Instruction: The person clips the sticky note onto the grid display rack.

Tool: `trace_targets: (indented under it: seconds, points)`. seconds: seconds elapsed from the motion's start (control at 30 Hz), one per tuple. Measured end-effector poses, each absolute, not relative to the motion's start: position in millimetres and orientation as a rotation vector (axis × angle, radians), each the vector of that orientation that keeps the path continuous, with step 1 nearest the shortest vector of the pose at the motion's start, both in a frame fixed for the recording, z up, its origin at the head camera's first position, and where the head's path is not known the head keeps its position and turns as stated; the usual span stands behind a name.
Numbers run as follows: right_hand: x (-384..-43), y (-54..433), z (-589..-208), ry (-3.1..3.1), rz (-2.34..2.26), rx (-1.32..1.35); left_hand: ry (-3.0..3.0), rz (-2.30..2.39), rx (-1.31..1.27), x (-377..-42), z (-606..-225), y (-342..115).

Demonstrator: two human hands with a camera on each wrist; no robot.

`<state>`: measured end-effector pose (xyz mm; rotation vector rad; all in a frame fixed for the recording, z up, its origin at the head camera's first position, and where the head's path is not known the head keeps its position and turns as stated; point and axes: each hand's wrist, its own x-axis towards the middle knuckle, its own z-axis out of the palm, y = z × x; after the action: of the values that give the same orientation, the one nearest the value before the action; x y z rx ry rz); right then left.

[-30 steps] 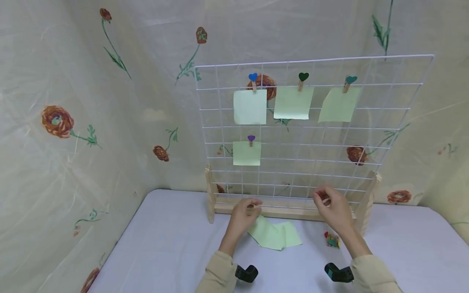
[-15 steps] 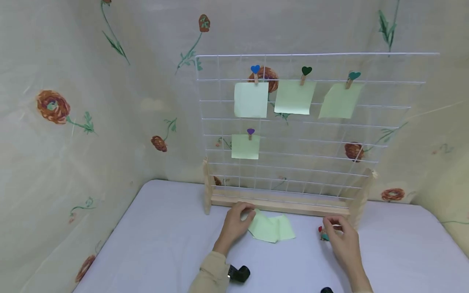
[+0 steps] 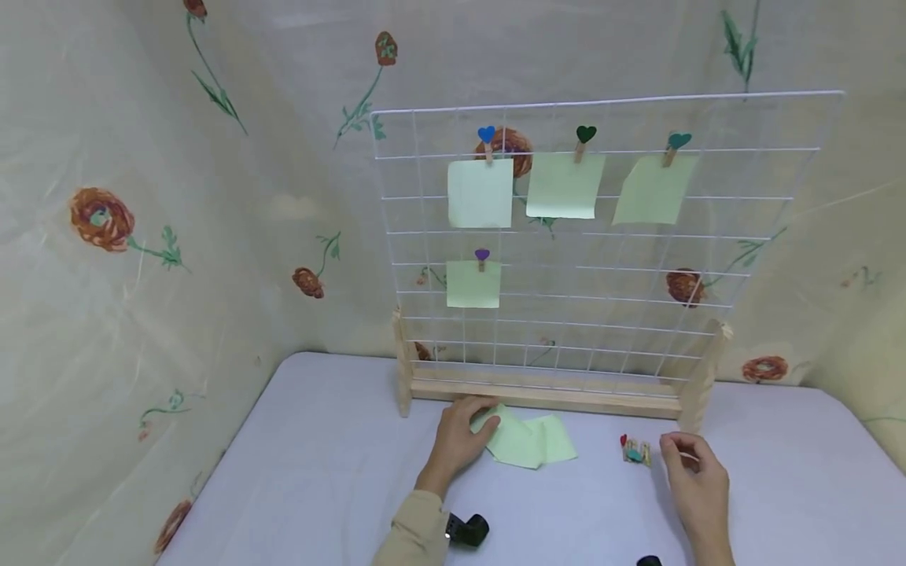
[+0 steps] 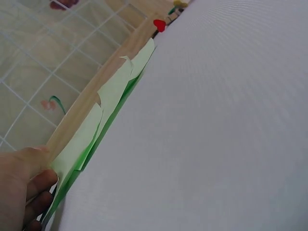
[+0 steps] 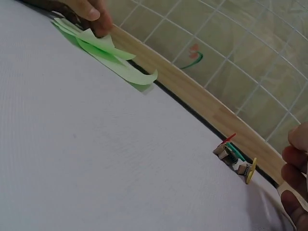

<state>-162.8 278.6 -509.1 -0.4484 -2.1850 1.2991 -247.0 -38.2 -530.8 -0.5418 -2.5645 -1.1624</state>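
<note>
Here, the right grip (image 3: 699, 481) curls beside the clips (image 3: 636, 452).

Curtained-off nook; home, studio or office, cannot tell. Flower-printed curtain (image 3: 241, 236) closes left, back and right of head view. Pale table (image 3: 318, 464), lower half, reaches nearly to it. Wire rack (image 3: 602, 233) with clipped notes (image 3: 480, 196), centre right.

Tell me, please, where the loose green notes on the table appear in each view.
Head: loose green notes at lower middle, beside the left hand.
Left wrist: notes slant from lower left to upper middle.
Right wrist: notes at upper left.
Shared landmark: red heart, right of the notes in head view, past their upper end, then lower right.
</note>
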Motion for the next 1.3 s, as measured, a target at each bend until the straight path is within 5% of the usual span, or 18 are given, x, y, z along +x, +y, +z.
trace_targets:
  seconds: [0.7,1.1,1.3]
  points:
    - [-163,276,-509,-2.363,1.180,-0.363,-2.644,-1.046,-0.584,-245,-525,-35]
    - [-164,276,-510,-2.455,1.125,-0.318,-2.577,-1.106,-0.232,-238,-519,-26]
    - [-163,273,-511,-2.398,1.135,-0.296,-2.670,-0.948,-0.291,-234,-518,-29]
